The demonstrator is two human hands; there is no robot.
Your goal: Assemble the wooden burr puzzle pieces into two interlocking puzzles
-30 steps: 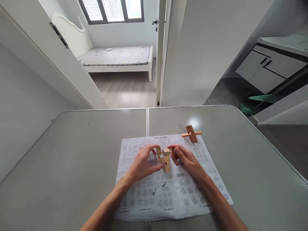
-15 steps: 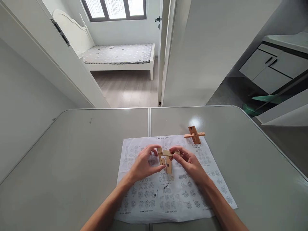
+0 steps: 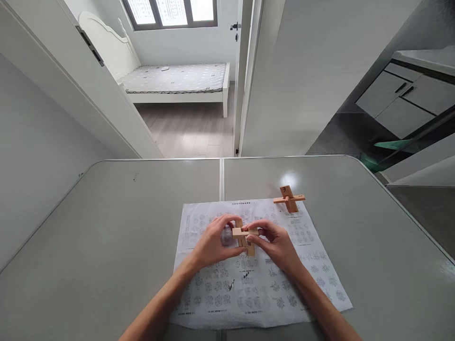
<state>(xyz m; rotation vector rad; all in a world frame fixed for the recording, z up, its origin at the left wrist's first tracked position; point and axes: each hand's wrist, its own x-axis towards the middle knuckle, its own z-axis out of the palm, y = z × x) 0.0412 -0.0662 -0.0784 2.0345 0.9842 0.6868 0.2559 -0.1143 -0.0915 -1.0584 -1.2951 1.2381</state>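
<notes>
Over the printed sheet (image 3: 220, 298), my left hand (image 3: 213, 241) grips a notched wooden puzzle piece (image 3: 239, 223) at its two ends, between thumb and fingers. My right hand (image 3: 272, 241) pinches another light wooden puzzle piece (image 3: 239, 233), which lies crosswise over the left hand's piece; whether the two are interlocked I cannot tell. Just below them a further wooden piece (image 3: 250, 250) shows, partly hidden by the fingers. Beyond my right hand, a cross-shaped assembly of reddish wooden pieces (image 3: 289, 200) stands at the sheet's top right edge.
The sheet with puzzle diagrams lies on a grey table (image 3: 88, 246) with a seam down its middle. Past the table's far edge are a doorway and a white bed (image 3: 177, 98). A white cabinet (image 3: 401, 102) stands at the far right.
My right hand has moved left with its wooden piece, which now lies across the piece in my left hand. The view has shifted slightly.
</notes>
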